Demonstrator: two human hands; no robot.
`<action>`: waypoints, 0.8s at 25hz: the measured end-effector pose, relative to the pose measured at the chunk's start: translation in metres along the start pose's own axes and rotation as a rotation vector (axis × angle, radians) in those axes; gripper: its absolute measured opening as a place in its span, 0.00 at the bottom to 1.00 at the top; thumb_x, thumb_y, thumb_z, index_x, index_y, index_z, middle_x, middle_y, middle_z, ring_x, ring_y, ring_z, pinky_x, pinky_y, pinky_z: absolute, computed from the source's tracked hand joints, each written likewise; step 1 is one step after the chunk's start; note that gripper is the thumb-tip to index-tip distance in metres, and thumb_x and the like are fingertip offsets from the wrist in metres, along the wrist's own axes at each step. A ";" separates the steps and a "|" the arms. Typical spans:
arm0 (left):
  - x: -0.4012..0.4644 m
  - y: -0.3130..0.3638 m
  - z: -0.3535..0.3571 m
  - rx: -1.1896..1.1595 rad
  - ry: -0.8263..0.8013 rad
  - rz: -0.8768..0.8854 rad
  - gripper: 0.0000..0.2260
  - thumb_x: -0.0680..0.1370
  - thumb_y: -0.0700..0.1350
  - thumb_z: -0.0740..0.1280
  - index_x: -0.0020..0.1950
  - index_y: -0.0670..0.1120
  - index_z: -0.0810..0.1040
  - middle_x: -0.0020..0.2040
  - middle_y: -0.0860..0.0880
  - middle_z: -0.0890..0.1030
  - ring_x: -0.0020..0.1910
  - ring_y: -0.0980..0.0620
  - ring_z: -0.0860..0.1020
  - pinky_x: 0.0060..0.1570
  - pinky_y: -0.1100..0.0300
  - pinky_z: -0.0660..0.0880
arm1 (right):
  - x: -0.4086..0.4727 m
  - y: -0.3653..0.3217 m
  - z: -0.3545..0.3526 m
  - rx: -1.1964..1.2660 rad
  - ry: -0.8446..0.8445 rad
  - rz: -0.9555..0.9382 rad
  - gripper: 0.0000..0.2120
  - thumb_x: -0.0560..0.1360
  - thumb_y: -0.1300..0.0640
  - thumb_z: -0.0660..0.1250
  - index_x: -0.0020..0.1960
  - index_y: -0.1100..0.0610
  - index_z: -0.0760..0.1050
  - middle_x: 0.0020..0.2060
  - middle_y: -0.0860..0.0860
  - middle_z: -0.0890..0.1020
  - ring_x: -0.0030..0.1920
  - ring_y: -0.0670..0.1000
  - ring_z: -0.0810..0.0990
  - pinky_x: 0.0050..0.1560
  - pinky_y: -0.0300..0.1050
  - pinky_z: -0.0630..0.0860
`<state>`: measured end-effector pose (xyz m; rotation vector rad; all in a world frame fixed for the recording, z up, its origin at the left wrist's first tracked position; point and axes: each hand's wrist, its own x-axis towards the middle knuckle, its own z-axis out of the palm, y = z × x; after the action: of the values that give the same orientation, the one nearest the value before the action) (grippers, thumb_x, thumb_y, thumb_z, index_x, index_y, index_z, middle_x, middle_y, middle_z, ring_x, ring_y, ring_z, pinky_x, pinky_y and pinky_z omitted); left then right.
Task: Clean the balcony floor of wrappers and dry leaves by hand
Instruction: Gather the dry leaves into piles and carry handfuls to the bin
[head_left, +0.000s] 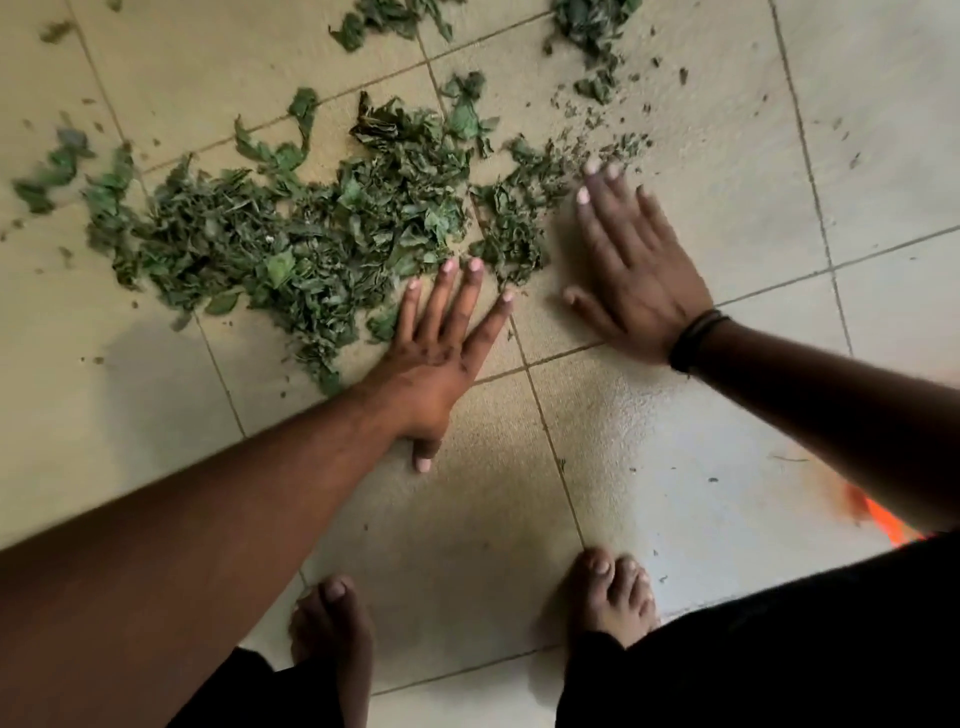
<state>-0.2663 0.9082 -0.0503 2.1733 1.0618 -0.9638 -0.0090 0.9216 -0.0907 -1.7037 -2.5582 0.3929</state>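
Observation:
A wide scatter of dry green leaves (291, 228) lies on the beige tiled floor (701, 426), thickest in the middle left. My left hand (441, 348) rests flat on the tiles, fingers spread, its fingertips touching the near edge of the leaf pile. My right hand (628, 265) lies flat and open too, palm down, against the right edge of the pile, with a dark band on the wrist. Neither hand holds anything. Smaller clumps of leaves (597, 41) and fine crumbs lie farther away at the top.
My two bare feet (608, 592) stand on the tiles just below the hands. An orange object (883, 519) peeks out at the right, partly hidden by my right arm. No wrappers are in view.

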 end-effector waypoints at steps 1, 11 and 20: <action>0.000 -0.004 0.002 -0.028 0.008 0.018 0.84 0.46 0.58 0.86 0.73 0.49 0.18 0.68 0.39 0.15 0.69 0.36 0.17 0.71 0.33 0.28 | -0.012 -0.012 0.006 0.039 -0.021 -0.075 0.37 0.83 0.37 0.47 0.81 0.62 0.49 0.80 0.64 0.52 0.80 0.63 0.52 0.80 0.62 0.48; 0.001 -0.008 0.006 -0.005 0.023 0.061 0.84 0.45 0.66 0.83 0.74 0.47 0.19 0.70 0.38 0.16 0.70 0.36 0.18 0.73 0.34 0.31 | 0.051 0.017 0.003 -0.014 -0.007 0.026 0.32 0.85 0.42 0.44 0.82 0.60 0.51 0.81 0.59 0.53 0.81 0.59 0.49 0.80 0.59 0.51; 0.010 0.010 -0.006 -0.143 0.181 -0.054 0.76 0.51 0.84 0.65 0.78 0.45 0.25 0.76 0.43 0.22 0.76 0.40 0.25 0.75 0.41 0.30 | 0.048 0.029 0.006 -0.012 0.221 0.036 0.27 0.86 0.50 0.52 0.81 0.62 0.55 0.81 0.59 0.55 0.81 0.60 0.50 0.80 0.58 0.48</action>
<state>-0.2517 0.9113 -0.0527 2.1539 1.2393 -0.7008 -0.0029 0.9754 -0.1083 -1.6937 -2.3810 0.1795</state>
